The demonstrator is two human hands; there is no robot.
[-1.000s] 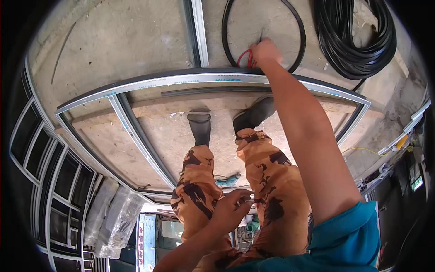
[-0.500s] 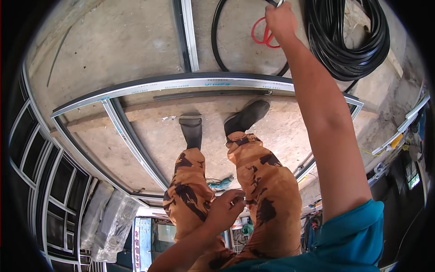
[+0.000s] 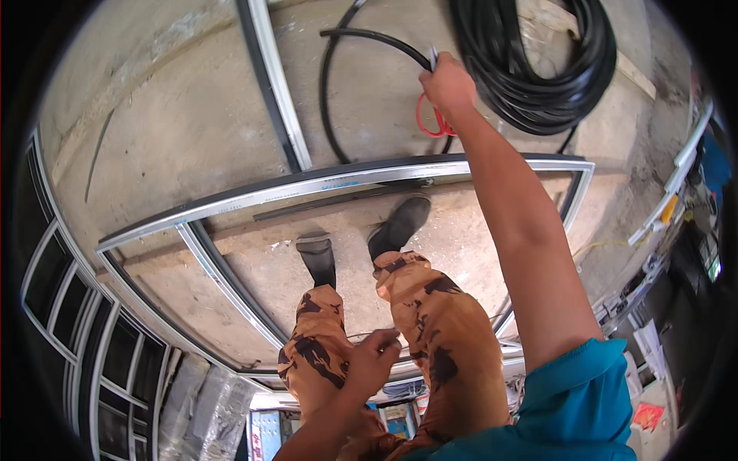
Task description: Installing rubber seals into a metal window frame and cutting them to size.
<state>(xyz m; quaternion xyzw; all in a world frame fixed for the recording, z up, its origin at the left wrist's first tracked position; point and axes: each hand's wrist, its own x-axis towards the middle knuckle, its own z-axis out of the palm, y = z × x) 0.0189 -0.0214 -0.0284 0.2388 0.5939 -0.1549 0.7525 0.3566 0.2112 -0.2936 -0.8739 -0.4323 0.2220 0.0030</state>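
Observation:
My right hand (image 3: 451, 83) reaches to the far side, closed round red-handled scissors (image 3: 425, 115). The red loops hang below my fist and a bit of pale blade shows above it. A black rubber strip or hose (image 3: 369, 34) runs leftward from the same fist, its free end in the air; how the fingers grip it is hidden. Right of it lies a big coil of the same black material (image 3: 500, 77). My left hand (image 3: 375, 357) rests by my left knee, fingers loosely bent and apart, with nothing seen in it.
A silver and black metal frame (image 3: 307, 189) surrounds my feet, with a crossbar (image 3: 231, 284) on the left. Another metal bar (image 3: 274, 84) lies beyond it. Stacked frames (image 3: 100, 361) and plastic-wrapped pieces (image 3: 219, 407) stand at the left. Clutter lines the right edge.
My right hand has come slightly left and nearer in the picture, with the scissors; the black strip's free end now shows in front of it. The whole view has shifted. My left hand stays by the knee.

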